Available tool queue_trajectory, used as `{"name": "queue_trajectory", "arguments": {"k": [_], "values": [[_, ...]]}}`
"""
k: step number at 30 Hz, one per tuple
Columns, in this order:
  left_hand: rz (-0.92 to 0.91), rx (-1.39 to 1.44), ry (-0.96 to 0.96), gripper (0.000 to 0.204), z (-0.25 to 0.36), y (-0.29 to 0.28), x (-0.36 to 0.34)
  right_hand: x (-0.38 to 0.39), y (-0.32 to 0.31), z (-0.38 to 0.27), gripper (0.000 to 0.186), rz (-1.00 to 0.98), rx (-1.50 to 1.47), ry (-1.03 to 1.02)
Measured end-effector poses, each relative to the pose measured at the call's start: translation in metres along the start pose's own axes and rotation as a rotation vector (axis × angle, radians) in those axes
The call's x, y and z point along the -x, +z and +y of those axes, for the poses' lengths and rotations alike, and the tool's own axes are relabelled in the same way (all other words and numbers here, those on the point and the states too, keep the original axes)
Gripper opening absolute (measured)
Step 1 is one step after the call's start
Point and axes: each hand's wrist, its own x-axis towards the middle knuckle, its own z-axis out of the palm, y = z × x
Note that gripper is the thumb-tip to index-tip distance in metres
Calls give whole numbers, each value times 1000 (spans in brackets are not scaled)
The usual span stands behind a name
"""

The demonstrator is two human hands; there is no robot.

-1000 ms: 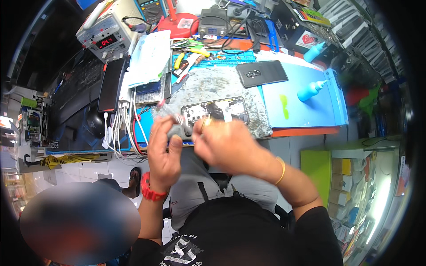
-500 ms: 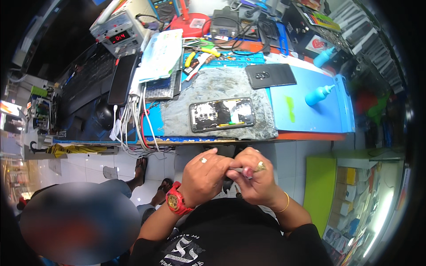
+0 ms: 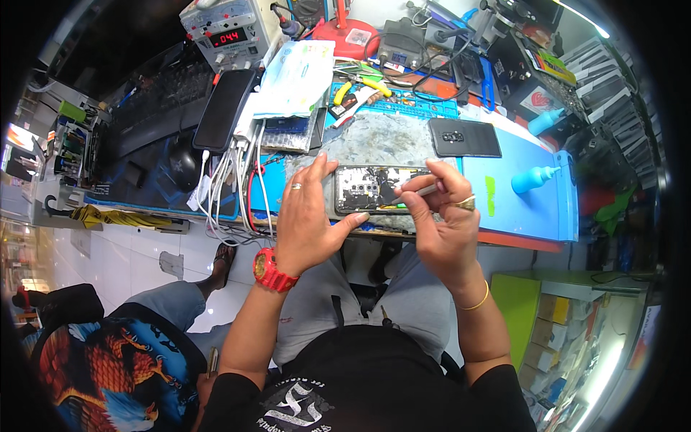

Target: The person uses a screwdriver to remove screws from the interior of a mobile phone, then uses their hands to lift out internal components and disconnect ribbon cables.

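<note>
An opened phone (image 3: 374, 189) with its insides showing lies on a worn grey mat (image 3: 389, 147) at the bench's front edge. My left hand (image 3: 306, 216), with a ring and a red wristwatch, presses on the phone's left end, thumb along its near edge. My right hand (image 3: 443, 223) holds a thin grey tool (image 3: 414, 193) like a pen, its tip touching the phone's right half.
A black phone back cover (image 3: 464, 137) lies to the right on the blue mat (image 3: 525, 209), next to a blue squeeze bottle (image 3: 533, 178). A power supply with a red display (image 3: 230, 32), a dark phone (image 3: 223, 108), white cables (image 3: 230, 187) and hand tools (image 3: 360, 90) crowd the back. A seated person (image 3: 122, 360) is at lower left.
Both hands, which were together close to my lap half a second ago, have come back up to the phone. The camera has also tilted, shifting the bench in view.
</note>
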Motion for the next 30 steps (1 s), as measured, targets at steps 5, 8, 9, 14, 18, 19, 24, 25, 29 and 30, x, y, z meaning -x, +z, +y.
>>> {"name": "queue_trajectory", "arguments": {"k": [5, 8, 9, 14, 18, 19, 24, 25, 29, 30], "values": [[4, 20, -17, 113, 1, 0, 1, 4, 4, 4, 49, -35, 79, -29], [3, 17, -18, 112, 1, 0, 0, 3, 4, 4, 49, -28, 77, -26], [4, 15, -20, 111, 2, -1, 0, 1, 5, 3, 49, -30, 79, -40], [4, 1, -21, 109, 2, -1, -1, -11, 5, -7, 42, -114, 350, -247], [23, -9, -16, 107, 2, 0, -1, -24, 4, -26, 30, -236, 627, -313], [23, -11, -17, 106, 2, 1, 0, -26, 3, -26, 27, -270, 633, -299], [4, -56, -5, 98, 5, -3, -2, -35, 1, -27, 24, -388, 476, -300], [5, -39, 3, 96, 4, -2, -1, -34, 2, -29, 24, -405, 429, -261], [8, -61, -5, 96, 2, 1, 0, -29, 4, -36, 25, -321, 573, -105], [12, -57, -7, 96, 2, 1, -1, -28, 4, -36, 25, -292, 633, -62]]}}
